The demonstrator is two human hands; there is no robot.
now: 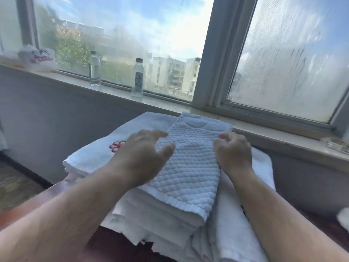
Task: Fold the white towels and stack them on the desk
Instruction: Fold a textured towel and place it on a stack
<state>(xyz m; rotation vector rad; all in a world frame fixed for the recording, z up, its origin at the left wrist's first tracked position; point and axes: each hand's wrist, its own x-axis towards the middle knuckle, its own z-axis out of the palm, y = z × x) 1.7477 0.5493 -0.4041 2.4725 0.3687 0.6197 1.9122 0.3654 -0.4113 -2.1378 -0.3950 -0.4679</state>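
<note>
From the head camera, the left hand (140, 157) lies over the left edge of the quilted towel (187, 167), fingers spread and relaxed, holding nothing. The right hand (234, 151) is at the right edge of the same towel, fingers curled; I cannot tell if they pinch the cloth. Between both hands this folded towel sits on top of the stack of white towels (151, 220), on the reddish desk (28, 205). Left of the left hand, a towel shows a red logo (117, 145). Beyond the hands, two water bottles (95, 69) stand on the window sill (166, 105).
</note>
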